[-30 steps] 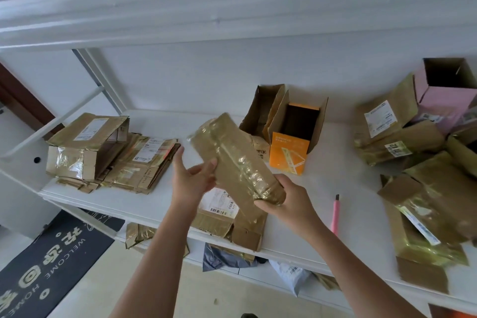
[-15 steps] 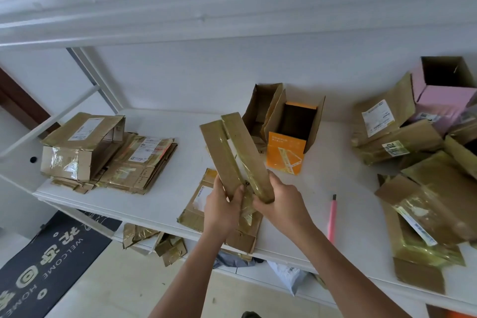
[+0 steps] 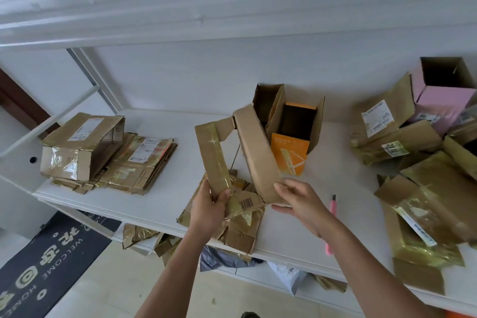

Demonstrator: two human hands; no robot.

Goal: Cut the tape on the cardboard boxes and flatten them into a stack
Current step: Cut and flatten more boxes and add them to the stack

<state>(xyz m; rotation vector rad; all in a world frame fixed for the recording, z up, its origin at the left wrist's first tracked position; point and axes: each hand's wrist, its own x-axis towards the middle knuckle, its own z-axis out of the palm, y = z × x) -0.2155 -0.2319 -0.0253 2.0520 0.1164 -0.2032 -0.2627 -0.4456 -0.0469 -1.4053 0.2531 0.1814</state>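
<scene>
- Your left hand [image 3: 209, 210] is gripping the lower end of the taped panel of the cardboard box [image 3: 232, 157], thumb curled over its glossy face.
- Your right hand [image 3: 296, 204] is holding the lower end of the box's other, plain brown panel, fingers wrapped under its edge.
- You are holding the box above the front of the desk [image 3: 180, 124]; its two panels are standing apart below and meeting at the top, at 12 o'clock from your hands.
- A flattened box [image 3: 240, 230] is lying on the desk directly beneath your hands.
- A pink cutter [image 3: 331, 217] is lying just beside your right wrist, at 3 o'clock.
- An open box with an orange carton [image 3: 290, 152] is standing at 1 o'clock.
- The stack of flattened boxes [image 3: 108, 155] is sitting well apart at 9 o'clock.
- A heap of uncut boxes [image 3: 423, 162] is spreading at 3 o'clock.
</scene>
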